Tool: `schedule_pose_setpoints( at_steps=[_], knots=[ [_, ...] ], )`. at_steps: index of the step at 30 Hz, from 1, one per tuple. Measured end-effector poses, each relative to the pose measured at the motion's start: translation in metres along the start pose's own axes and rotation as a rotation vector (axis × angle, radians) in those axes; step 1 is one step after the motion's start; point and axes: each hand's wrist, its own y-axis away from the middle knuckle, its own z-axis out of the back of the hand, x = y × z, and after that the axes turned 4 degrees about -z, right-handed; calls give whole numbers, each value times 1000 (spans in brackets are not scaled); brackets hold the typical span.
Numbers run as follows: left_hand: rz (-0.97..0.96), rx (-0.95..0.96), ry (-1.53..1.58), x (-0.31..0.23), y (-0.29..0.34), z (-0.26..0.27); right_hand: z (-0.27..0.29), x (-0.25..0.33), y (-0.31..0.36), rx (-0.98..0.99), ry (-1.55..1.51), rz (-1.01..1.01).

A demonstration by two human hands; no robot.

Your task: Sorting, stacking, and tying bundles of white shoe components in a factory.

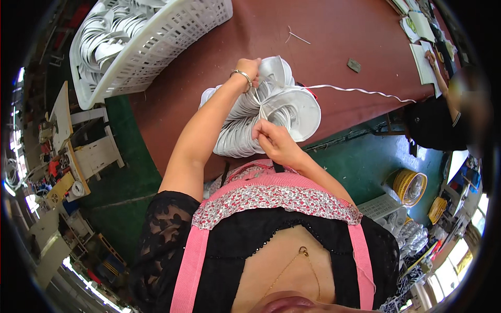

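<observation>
A bundle of stacked white curved pieces (241,136) lies on the table in front of me, bound around its middle by a white string (260,106). One broad, rounded piece (305,116) faces outward at its right end. My left hand (249,72) is closed at the far side of the bundle, a strand of the string running up to its fingers. On the near side, my right hand (275,141) is closed in a pinch against the stack, close to the string. Its fingertips partly hide what they grip.
A white perforated basket (162,44) full of similar pieces stands at the far left of the reddish-brown table (339,31). From the bundle a white ribbon (360,91) trails right. A small flat block (354,65) and string scraps (299,37) lie beyond. Another person (436,122) sits far right.
</observation>
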Motion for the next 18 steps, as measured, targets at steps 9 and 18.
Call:
schedule_pose_setpoints(
  at_steps=[9, 18],
  knots=[
    [-772, 339, -396, 21, 9, -1, 47, -61, 13, -285, -890, 43],
    [-1166, 501, -1127, 11, 47, -1, 45, -24, -34, -652, -248, 103]
  ],
)
